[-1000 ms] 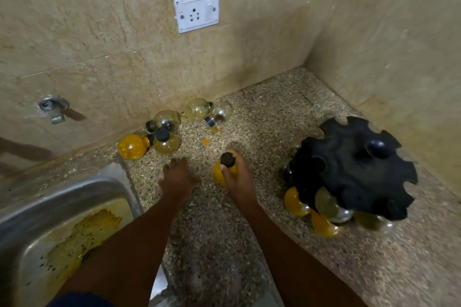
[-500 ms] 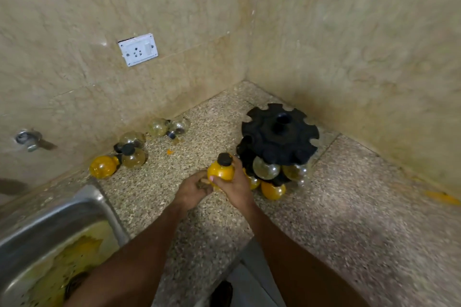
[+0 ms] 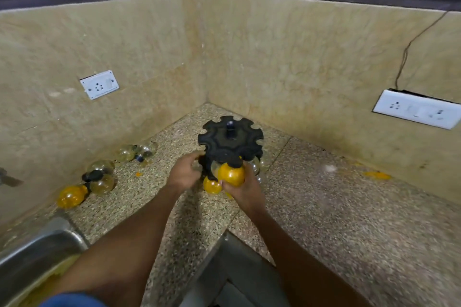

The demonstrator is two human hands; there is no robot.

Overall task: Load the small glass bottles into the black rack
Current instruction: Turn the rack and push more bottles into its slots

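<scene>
Right hand [image 3: 245, 189] fingers pinch orange bottle [image 3: 231, 175] upright, touching rack [image 3: 230, 141] just beyond fingertips. Left hand [image 3: 183, 173] fingers curl against rack's side.

The light was dim and warm, giving the stone walls [image 3: 287, 62] a yellow cast, while the band above them sat nearly black. Soft shadows fell beneath both forearms onto the speckled surface [image 3: 349, 219]. The wide lens bowed the wall tops toward the edges. Everything looked slightly soft, with smear on the near arms and the sink [image 3: 37, 249] at lower left.
</scene>
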